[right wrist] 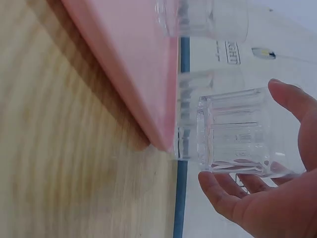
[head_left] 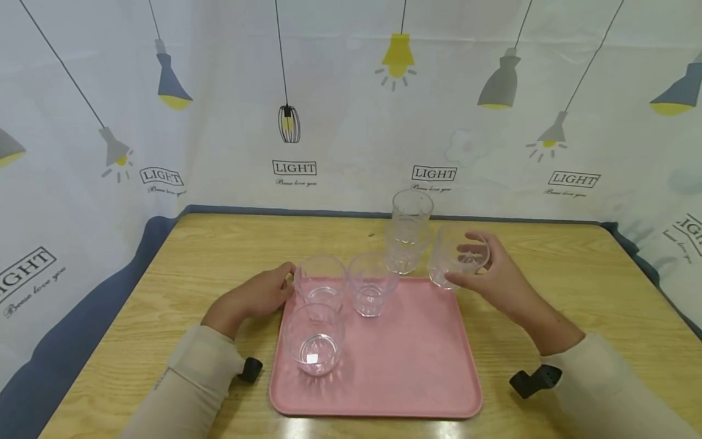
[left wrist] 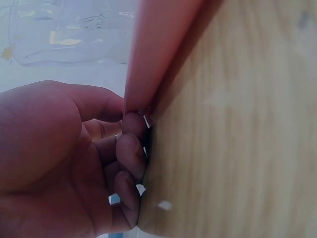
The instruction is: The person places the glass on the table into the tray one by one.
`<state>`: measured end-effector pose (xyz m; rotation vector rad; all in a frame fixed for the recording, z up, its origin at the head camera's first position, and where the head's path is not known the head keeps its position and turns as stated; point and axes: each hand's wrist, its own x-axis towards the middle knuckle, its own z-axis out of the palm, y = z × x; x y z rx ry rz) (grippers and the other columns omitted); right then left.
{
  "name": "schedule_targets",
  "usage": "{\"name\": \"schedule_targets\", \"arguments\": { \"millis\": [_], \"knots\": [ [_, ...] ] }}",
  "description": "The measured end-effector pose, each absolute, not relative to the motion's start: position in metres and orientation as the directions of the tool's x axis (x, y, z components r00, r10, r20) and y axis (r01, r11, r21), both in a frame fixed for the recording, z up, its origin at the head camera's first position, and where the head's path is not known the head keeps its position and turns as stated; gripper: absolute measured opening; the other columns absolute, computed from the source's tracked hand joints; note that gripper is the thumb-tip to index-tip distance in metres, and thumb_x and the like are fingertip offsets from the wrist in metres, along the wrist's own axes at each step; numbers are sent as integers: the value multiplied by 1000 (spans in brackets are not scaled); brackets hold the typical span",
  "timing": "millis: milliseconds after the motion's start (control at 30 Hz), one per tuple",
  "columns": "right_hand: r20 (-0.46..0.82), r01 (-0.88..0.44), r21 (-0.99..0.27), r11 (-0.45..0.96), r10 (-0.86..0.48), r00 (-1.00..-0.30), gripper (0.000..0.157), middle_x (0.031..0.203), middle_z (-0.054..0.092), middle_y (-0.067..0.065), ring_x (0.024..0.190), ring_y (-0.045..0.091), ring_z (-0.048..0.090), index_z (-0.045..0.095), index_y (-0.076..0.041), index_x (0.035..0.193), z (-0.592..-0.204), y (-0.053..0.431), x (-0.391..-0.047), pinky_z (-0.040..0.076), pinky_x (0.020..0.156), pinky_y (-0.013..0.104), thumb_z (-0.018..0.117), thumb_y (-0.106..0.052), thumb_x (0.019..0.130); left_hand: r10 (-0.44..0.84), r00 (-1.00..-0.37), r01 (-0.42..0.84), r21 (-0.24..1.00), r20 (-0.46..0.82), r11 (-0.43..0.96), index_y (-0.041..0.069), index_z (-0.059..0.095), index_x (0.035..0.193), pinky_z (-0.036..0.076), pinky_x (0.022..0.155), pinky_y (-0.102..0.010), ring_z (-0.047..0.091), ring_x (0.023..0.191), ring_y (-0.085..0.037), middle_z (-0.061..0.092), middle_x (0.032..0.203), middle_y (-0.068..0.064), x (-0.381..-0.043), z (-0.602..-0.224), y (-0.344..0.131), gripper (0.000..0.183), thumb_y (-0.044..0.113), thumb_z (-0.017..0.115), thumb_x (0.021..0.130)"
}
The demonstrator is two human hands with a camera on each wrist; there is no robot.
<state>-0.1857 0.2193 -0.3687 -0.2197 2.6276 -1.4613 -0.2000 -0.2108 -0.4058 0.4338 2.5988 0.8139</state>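
Observation:
A pink tray (head_left: 406,360) lies on the wooden table. At its back left corner my left hand (head_left: 263,291) pinches the rim; in the left wrist view the thumb and curled fingers (left wrist: 131,151) meet at the tray's edge. My right hand (head_left: 496,277) grips a clear plastic cup (right wrist: 237,131) by its sides, thumb on one side and fingers on the other, near the tray's back right corner. Three clear cups stand on the tray's left half: a front one (head_left: 314,338), one behind it (head_left: 320,283) and one to the right (head_left: 373,286).
Behind the tray, clear cups stand stacked one on another (head_left: 408,228), just left of the cup in my right hand. The wooden table (head_left: 581,274) reaches back to a white cloth (head_left: 351,110) printed with lamps.

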Motion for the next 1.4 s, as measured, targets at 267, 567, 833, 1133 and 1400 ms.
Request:
{"name": "schedule_targets", "arguments": {
  "millis": [267,567,833,1133,1400],
  "knots": [
    [-12,-123,-871,475,-270,-963,87,145,49,20,129,35,52,27,-11,152,-372,204,-160,50,88,24,81,-23,85,396,-880,177,591,-263,787,11,47,131,43,68,-32,49,67,-17,52,78,-4,-202,-409,-213,27,18,42,105],
    [7,-158,-911,381,-369,-930,83,143,51,19,129,40,51,32,-11,148,-376,183,-139,53,90,28,82,-16,82,395,-877,168,596,-274,786,12,47,131,42,67,-32,47,66,-17,48,75,-2,-204,-412,-215,27,20,42,106],
    [11,-162,-935,315,-431,-902,82,140,52,17,130,39,50,36,-15,147,-382,166,-123,53,95,30,83,-15,80,390,-876,157,598,-283,786,13,47,131,42,67,-32,47,66,-17,48,76,-2,-204,-412,-216,26,22,43,106],
    [2,-144,-952,272,-463,-887,88,142,49,18,127,38,53,37,-17,147,-388,147,-107,53,98,31,87,-13,74,399,-872,163,600,-283,783,13,47,130,42,67,-32,47,66,-17,48,75,-2,-204,-411,-214,25,20,43,106],
    [-20,-130,-952,277,-480,-877,87,142,51,14,124,34,58,40,-17,144,-392,131,-102,52,99,32,89,-17,72,396,-873,157,606,-283,780,13,47,130,41,63,-31,47,65,-17,50,77,-3,-202,-408,-214,25,19,42,106]
  ]
}}
